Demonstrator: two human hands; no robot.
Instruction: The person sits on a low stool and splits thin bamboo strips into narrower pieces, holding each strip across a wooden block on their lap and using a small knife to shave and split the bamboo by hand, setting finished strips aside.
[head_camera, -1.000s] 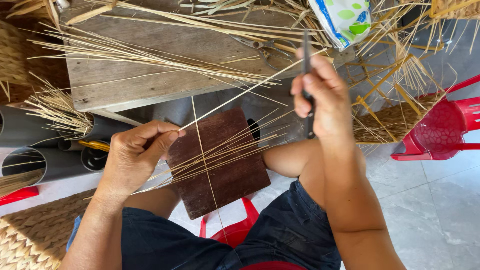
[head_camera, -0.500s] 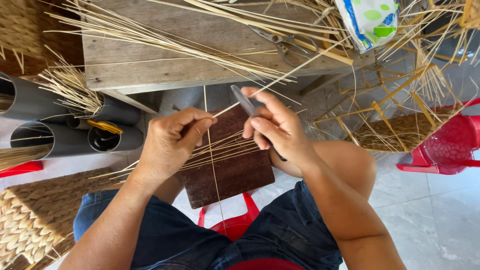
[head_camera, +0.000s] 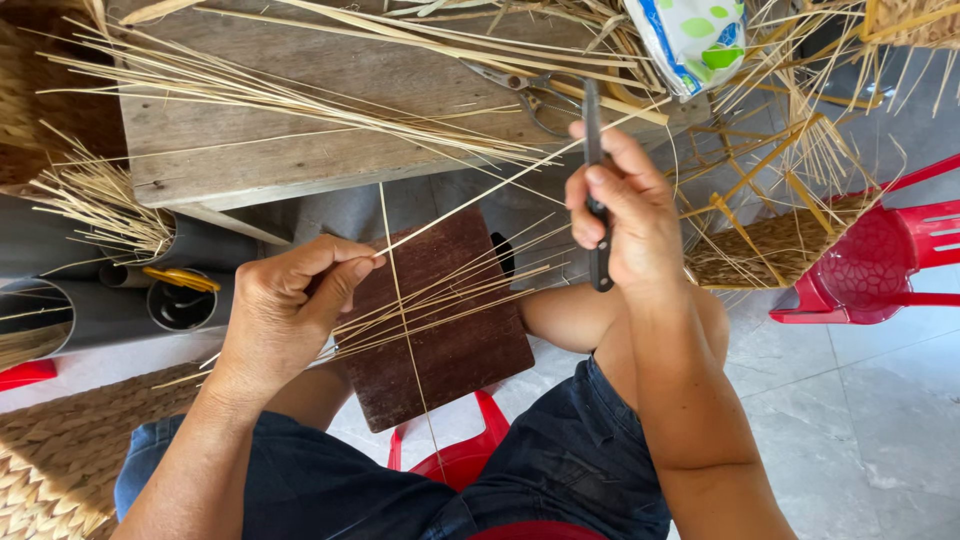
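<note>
My left hand (head_camera: 290, 305) pinches the near end of a long thin bamboo strip (head_camera: 480, 195) that runs up and to the right. My right hand (head_camera: 625, 215) grips a dark-handled knife (head_camera: 595, 190), blade pointing away, against that strip near the bench's edge. Below both hands a dark brown wooden board (head_camera: 450, 340) rests on my lap, with several loose strips (head_camera: 440, 300) lying across it. One more thin strip (head_camera: 400, 300) hangs straight down over the board.
A worn wooden bench (head_camera: 300, 150) carries more strips and a pair of scissors (head_camera: 530, 95). Grey pipes (head_camera: 60, 290) with strips lie on the left, above a woven mat (head_camera: 60, 460). A red plastic stool (head_camera: 880, 260) and a woven piece (head_camera: 770, 250) are on the right.
My right hand came down with the knife close to my left hand, then moved back up and right along the strip. My left hand kept its pinch.
</note>
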